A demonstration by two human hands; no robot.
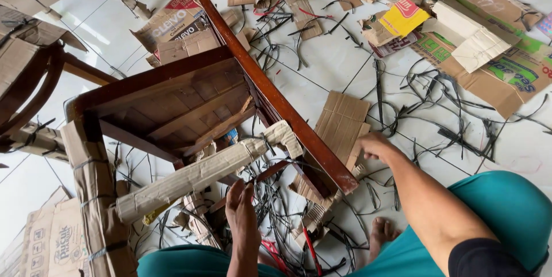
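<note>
Left hand (241, 211) flat under cardboard-wrapped chair leg (195, 176), right hand (374, 146) gripping corrugated cardboard sheet (340, 121); loose plastic straps (448, 133) could snag feet.

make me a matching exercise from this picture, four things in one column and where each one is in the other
Things:
1. left hand
2. right hand
3. yellow card piece
4. cardboard-wrapped chair leg

Places:
A. top right, among flattened boxes
B. at the corrugated sheet right of the dark wooden rail
C. reaching up under the chair, bottom centre
D. slanting across the lower left of the chair frame

Pairs: 1-C, 2-B, 3-A, 4-D
</note>
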